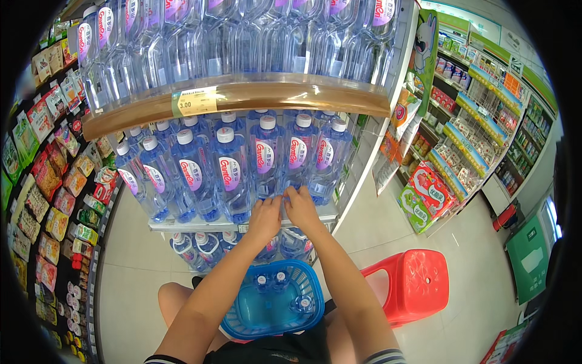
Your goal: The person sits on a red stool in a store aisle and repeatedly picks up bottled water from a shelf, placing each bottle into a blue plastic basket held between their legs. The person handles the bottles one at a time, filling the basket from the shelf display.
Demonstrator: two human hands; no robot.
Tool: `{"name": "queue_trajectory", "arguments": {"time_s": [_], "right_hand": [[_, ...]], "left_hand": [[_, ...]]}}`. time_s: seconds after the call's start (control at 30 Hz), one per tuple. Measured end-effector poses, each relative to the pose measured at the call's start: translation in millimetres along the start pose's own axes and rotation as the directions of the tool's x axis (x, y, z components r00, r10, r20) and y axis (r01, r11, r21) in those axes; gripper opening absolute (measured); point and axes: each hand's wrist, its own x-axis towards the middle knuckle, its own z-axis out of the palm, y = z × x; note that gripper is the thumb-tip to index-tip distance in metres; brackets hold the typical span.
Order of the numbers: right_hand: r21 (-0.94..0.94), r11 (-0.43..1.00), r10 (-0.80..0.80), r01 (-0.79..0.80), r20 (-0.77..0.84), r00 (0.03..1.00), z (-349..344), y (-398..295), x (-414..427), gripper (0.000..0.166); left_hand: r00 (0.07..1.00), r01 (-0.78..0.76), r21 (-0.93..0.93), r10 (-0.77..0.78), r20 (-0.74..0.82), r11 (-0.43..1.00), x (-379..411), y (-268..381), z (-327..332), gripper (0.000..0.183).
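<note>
Both hands reach forward to the front edge of a middle shelf. My left hand [267, 217] is at the base of a clear blue water bottle [267, 157] with a white cap. Close beside it, my right hand [301, 207] has its fingers bent at the foot of the neighbouring bottle [298, 152]. The fingertips are partly hidden, so I cannot tell whether they grip. More upright bottles [232, 168] stand in rows along this shelf [200, 226]. Below my forearms, a blue plastic basket [259, 314] holds three bottles [262, 282], two at its far side and one at the right.
Larger bottles [227, 41] fill the shelf above, behind a brown shelf edge [291, 96] with a price tag. Handled bottles [209, 243] stand below. A red plastic stool [420, 286] is at my right. Packaged snacks [57, 223] line the left; boxed drinks [429, 193] stand right.
</note>
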Motion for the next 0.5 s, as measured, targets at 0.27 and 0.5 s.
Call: {"name": "queue_trajectory", "arguments": {"time_s": [0.27,0.5], "right_hand": [[0.046,0.999,-0.005,0.005,-0.014,1.000,-17.4,-6.2,-9.2,0.024],[-0.034,0.989,0.149,-0.146,0.197,0.969,-8.4,2.9,-141.6,0.020]], "left_hand": [[0.999,-0.010,-0.071,0.008,-0.040,0.997,1.5,-3.2,6.8,0.034],[0.980,-0.098,-0.372,0.154,0.125,0.923,-113.5,-3.6,33.7,0.036]]}}
